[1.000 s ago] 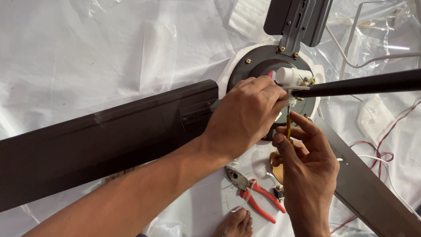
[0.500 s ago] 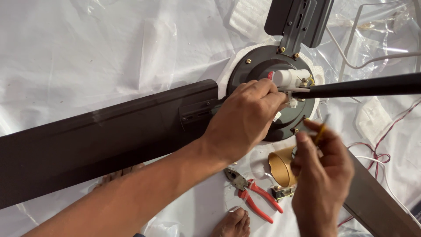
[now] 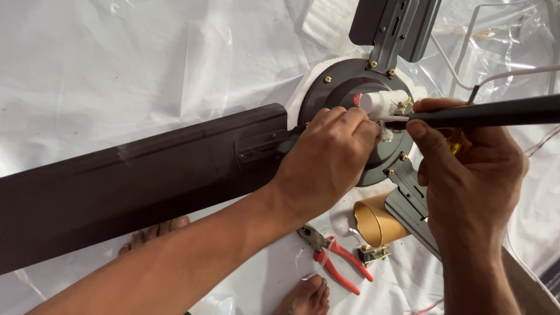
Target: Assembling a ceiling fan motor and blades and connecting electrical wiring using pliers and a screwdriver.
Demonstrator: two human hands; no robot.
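Observation:
A dark ceiling fan lies on white plastic sheeting, its round motor hub (image 3: 338, 87) facing up. My left hand (image 3: 326, 160) rests on the hub. Its fingertips are pinched on a thin white piece (image 3: 386, 121) beside the white cylinder (image 3: 382, 102) at the hub's centre. My right hand (image 3: 472, 169) is closed around the near end of a dark rod (image 3: 501, 112) that meets the white cylinder. A small yellow item (image 3: 455, 144) shows between its fingers. One long dark blade (image 3: 134, 181) runs off to the left.
Red-handled pliers (image 3: 338, 262), a gold metal cup (image 3: 376, 221) and a small brass clamp (image 3: 373, 254) lie near my bare feet (image 3: 306, 297). A second blade bracket (image 3: 396, 26) points up and another (image 3: 417, 210) runs lower right. White wires (image 3: 496, 76) trail at right.
My right hand has risen from beside the gold cup to the dark rod and closed around it. My left hand has stayed on the hub.

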